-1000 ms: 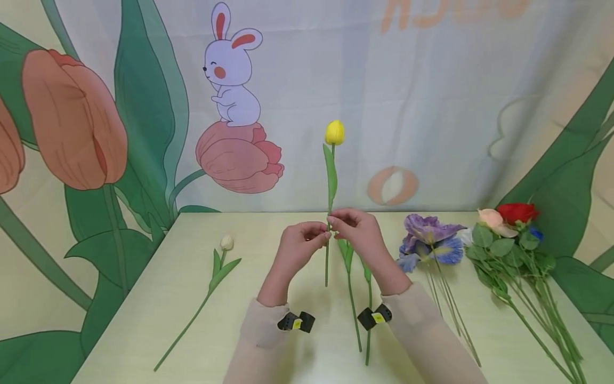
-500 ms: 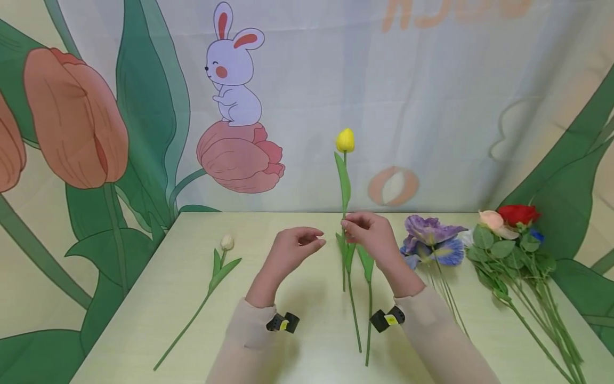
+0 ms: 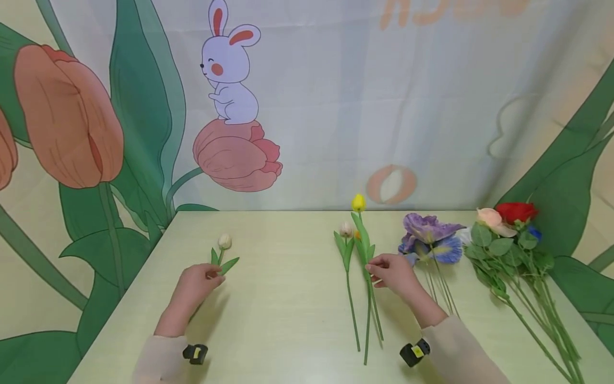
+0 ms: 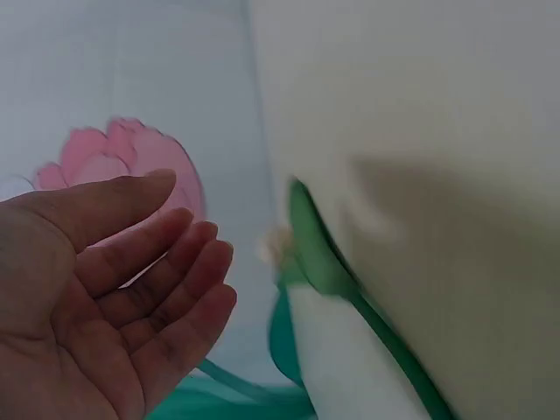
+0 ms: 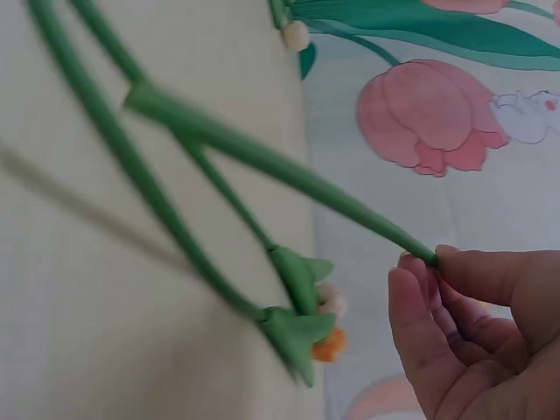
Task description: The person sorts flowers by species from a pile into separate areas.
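Note:
My right hand (image 3: 397, 274) pinches the stem of a yellow tulip (image 3: 358, 203) between thumb and fingertips, tilted over two tulips on the table. In the right wrist view the held stem (image 5: 289, 179) crosses above the other stems. One of those two has a pale bloom (image 3: 346, 230); the other's orange bloom (image 5: 329, 345) is partly covered in the head view. At the left, my left hand (image 3: 195, 285) hovers by a white tulip (image 3: 224, 241) and hides part of its stem. The left wrist view shows loosely bent fingers (image 4: 197, 262) apart from that tulip's green leaf (image 4: 315, 249).
Purple and blue flowers (image 3: 431, 232) on thin stems lie right of the tulips. Further right is a bunch with a red rose (image 3: 517, 212), a peach rose (image 3: 491, 220) and green leaves. A printed cloth (image 3: 312, 106) hangs behind the pale table (image 3: 283, 320).
The left hand has let go of the yellow tulip and moved left to the white tulip. The right hand has moved right and down, lowering the yellow tulip toward the other two.

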The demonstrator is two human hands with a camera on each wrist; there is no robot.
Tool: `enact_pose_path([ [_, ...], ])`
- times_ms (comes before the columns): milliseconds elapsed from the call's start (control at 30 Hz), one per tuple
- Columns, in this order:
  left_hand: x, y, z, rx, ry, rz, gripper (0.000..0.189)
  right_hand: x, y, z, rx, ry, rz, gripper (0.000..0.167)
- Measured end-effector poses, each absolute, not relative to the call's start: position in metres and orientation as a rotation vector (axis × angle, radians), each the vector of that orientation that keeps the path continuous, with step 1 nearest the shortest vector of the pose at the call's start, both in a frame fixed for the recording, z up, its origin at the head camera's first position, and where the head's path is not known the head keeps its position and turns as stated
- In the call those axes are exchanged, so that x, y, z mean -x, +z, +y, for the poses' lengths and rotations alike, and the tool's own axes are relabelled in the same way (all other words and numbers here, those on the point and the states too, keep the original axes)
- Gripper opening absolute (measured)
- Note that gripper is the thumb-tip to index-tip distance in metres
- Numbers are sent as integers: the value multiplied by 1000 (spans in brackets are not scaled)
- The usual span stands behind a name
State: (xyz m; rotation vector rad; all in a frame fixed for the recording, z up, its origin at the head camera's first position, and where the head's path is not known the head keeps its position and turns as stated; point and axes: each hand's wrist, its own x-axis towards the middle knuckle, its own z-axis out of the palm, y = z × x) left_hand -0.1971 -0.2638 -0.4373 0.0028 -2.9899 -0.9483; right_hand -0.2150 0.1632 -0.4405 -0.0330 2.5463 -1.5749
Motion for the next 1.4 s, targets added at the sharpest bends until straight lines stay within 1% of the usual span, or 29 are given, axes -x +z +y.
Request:
enact_pose_path([
  [133,190,-451,-291,-118,-843,-3097,37,214,-458,164,2,-1544,2523,24],
  [300,186,-465,-309,-170,-763,-3168,35,216,-471,158,-39,-1540,2509,20],
  [600,186,-467,-311,-232,-753,-3192,28,222,-479,147,-133,-1521,2501,17],
  [900,187,-468,-311,-267,-770,-3194,17,227,-491,143,-159,-1395,2591,13],
  [1067,188,-467,-311,-258,-757,-3179,13,228,-490,141,-128,-1313,2650,13],
  [1200,188,-466,-311,-255,-741,-3174,13,226,-484,143,-92,-1303,2660,16],
  [1400,188,-459,-314,-285,-853,-3135,15,217,-468,165,23,-1266,2720,19],
])
